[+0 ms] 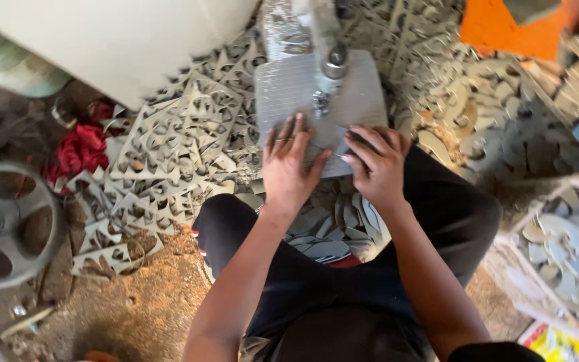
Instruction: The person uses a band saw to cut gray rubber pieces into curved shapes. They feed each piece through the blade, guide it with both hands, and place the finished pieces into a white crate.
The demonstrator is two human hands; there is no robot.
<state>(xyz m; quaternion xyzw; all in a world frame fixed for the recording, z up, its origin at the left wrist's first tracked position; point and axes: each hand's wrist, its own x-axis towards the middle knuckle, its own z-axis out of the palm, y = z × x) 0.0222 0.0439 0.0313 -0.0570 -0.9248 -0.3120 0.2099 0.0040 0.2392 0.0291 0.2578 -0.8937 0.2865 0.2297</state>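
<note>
My left hand [288, 164] lies flat with spread fingers on a thin grey board [343, 107] resting on the small saw table. My right hand [376, 161] presses the same board from the right, its fingers curled over the near edge. The saw's metal head and blade [330, 70] stand just beyond my fingertips. Below my hands, between my knees in dark trousers, lies a heap of grey cut-out pieces [333, 231].
Several grey offcut sheets with cut holes [169, 141] cover the floor at left. A red cloth [82, 151] and a metal wheel [8, 224] lie far left. A white crate of cut pieces [564, 248] stands at right. An orange sheet [504, 27] is top right. Sawdust [149, 302] covers the floor.
</note>
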